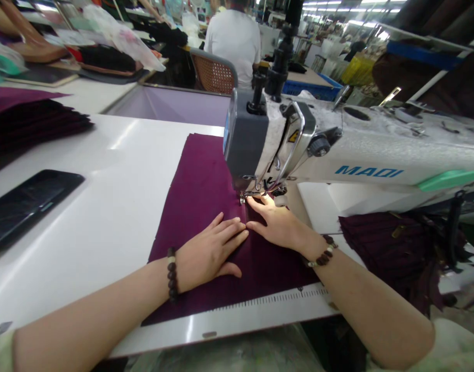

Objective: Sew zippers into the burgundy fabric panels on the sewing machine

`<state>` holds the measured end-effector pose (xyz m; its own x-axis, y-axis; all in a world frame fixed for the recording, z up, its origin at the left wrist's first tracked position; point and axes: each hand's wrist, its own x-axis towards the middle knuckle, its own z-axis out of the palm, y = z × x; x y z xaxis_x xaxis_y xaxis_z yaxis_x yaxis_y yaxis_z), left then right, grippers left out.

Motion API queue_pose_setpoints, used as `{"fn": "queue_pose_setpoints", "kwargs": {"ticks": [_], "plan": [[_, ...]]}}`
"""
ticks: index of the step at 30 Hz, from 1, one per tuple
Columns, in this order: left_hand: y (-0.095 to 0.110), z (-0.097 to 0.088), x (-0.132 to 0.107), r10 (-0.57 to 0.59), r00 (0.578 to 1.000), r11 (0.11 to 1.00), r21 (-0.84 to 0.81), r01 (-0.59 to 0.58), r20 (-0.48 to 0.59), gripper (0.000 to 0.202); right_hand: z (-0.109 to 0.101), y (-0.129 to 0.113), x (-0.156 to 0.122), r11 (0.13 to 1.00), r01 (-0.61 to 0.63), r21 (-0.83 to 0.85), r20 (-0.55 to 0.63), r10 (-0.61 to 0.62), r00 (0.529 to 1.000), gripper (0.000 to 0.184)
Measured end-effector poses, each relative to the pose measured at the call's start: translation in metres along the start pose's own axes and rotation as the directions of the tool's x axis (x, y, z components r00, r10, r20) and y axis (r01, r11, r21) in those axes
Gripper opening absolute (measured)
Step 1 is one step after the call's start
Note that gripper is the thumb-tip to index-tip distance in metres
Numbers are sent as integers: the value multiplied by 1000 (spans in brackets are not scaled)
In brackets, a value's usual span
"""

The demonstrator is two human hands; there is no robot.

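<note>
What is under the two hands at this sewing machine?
The left hand and right hand rest on purple fabric on the white table. The cloth beneath the palms is hidden from view.

The cloth [206, 206] is a smooth, matt plum weave, lying on a counter [105, 227] of glossy white laminate. The sewing machine [376, 150] has a speckled, painted metal body and a bright steel presser foot [249, 194]. The phone [28, 206] is slick black glass. The bracelet [172, 274] beads are dark and polished; the chair [212, 72] back is woven cane.
</note>
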<state>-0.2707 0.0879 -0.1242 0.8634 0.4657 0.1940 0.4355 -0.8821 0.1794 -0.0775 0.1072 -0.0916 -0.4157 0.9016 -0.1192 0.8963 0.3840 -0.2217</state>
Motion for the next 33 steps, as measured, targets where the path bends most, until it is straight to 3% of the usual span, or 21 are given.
{"fn": "queue_pose_setpoints", "kwargs": {"ticks": [6,11,16,33], "plan": [[0,1,-1,-6,1000,1000,-13,7,23,60,13,11,-1,987,120,107,-109,-109,988,43],[1,0,-1,-31,999,998,-46,33,29,58,19,15,-3,972,152,180,-191,-117,974,44],[6,-3,4,-90,995,995,-49,92,46,63,18,14,-3,973,164,159,-178,-135,975,44],[6,-6,6,-71,994,997,13,70,80,56,19,11,-6,985,159,67,-199,-143,969,40]]}}
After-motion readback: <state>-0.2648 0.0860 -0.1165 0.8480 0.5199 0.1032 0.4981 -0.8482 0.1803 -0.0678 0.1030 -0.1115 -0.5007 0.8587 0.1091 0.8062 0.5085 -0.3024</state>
